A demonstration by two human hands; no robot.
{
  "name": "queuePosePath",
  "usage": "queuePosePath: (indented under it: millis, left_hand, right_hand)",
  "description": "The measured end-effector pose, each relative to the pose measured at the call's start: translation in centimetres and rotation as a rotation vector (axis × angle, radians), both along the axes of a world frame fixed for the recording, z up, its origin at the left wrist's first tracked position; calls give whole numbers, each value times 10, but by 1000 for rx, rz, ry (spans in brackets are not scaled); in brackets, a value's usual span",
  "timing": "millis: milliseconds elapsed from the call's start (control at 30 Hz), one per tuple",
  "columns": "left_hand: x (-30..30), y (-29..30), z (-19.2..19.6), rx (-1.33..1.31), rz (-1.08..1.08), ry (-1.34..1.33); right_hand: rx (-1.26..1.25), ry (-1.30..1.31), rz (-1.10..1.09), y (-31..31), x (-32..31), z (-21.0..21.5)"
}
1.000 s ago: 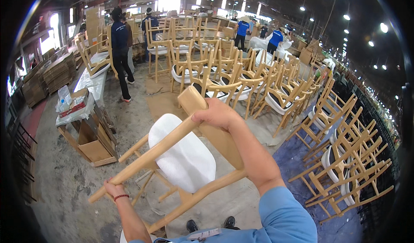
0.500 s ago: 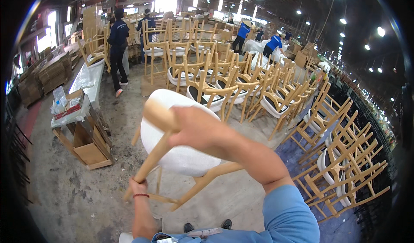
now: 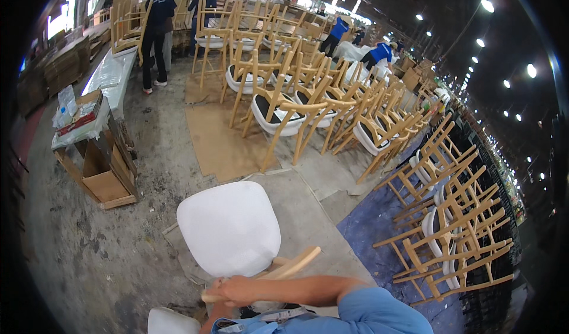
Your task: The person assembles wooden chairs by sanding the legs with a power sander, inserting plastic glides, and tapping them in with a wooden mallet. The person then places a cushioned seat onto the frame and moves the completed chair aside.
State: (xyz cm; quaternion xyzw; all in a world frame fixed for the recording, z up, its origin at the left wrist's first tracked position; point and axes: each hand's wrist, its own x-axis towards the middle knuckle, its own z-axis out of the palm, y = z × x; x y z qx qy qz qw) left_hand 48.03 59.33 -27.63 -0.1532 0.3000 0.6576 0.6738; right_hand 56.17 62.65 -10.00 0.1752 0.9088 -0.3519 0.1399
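Your right hand (image 3: 238, 291) curls around the chair frame (image 3: 301, 261) (left hand (image 3: 217, 285), its grip I cannot tell), while crowded chairs (image 3: 325, 119) stand beyond the cardboard sheet (image 3: 219, 147).

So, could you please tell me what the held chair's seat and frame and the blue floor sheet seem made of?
Seat: probably fabric, from its matte, faintly textured white surface.
Frame: apparently wood, judging by its natural pale tan colour; smooth, but lacquered or bare, I cannot tell.
Blue floor sheet: likely plastic, by its creases and patchy sheen.
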Motion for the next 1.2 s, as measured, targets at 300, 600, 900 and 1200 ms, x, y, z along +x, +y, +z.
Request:
queuePosePath:
  millis: [300, 600, 900, 1200]
  left_hand:
    - [-60, -91, 54, -54, -250, 91]
    - [-56, -52, 84, -231, -222, 446]
    - [-115, 96, 84, -205, -166, 532]
    - [-56, 52, 94, -58, -293, 587]
  right_hand:
    - [356, 198, -1609, 7, 200, -62]
    - [255, 438, -1701, 30, 159, -107]
    - [-134, 439, -1691, 177, 107, -78]
    - [-109, -86, -1182, -52, 267, -184]
